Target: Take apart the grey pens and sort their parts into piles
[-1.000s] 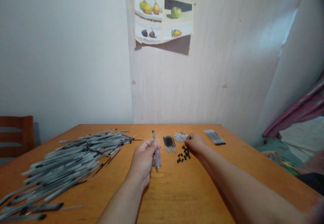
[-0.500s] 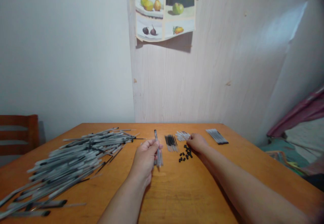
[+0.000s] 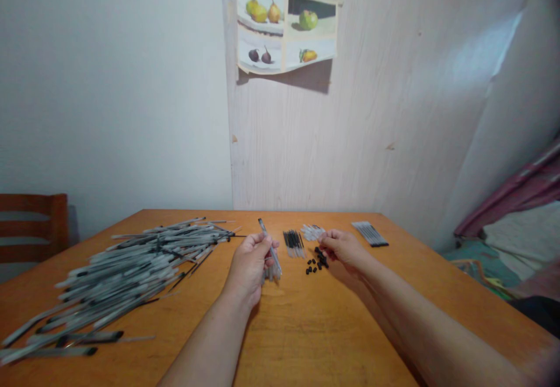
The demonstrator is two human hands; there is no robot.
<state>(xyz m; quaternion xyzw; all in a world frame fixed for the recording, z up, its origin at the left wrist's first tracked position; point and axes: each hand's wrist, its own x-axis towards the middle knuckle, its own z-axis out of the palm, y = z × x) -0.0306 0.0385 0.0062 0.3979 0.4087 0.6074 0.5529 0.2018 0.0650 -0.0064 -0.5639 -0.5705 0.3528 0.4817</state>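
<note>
Pen point(image 3: 263, 226) first: I am pinching it between the thumb and fingers of my left hand point(image 3: 251, 259), above the middle of the wooden table point(image 3: 301, 334), and it is tilting with its dark end away from me. Several clear tubes point(image 3: 272, 273) are showing just below those fingers. A big heap of pens point(image 3: 126, 276) is spreading along my left, its near end lying closest to me. Small black caps point(image 3: 321, 259) are sitting in front of my right hand point(image 3: 343, 248), whose thumb and fingertips I am keeping pinched together; I cannot tell what is between them. Dark-ended sticks point(image 3: 293, 243) are lying side by side between my hands. Small clear pieces point(image 3: 310, 232) are lying just past my right fingertips, and a neat row of pens point(image 3: 370, 234) is resting farther right. Beyond, a fruit picture point(image 3: 286, 31) is hanging on the wall point(image 3: 306, 142).
</note>
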